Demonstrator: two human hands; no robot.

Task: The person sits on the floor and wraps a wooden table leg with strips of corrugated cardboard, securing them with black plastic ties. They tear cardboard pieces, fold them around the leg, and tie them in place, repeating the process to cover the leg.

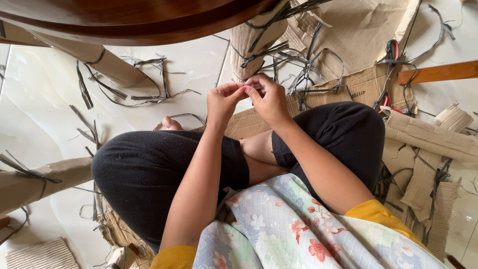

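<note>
Head view: left hand and right hand meet fingertip to fingertip, both pinched on a thin dark strip above the cardboard.

Loads of clutter around. Just past the hands there's flattened brown cardboard spread over the pale tiled floor, with dark thin strips scattered out to the left of them. Red-handled scissors lie off to the right, near a wooden bar. A dark round wooden tabletop sits beyond the hands, and a rolled cardboard tube lies well off to the left. Closer in, below the hands, a floral quilted cloth covers the lap.
</note>
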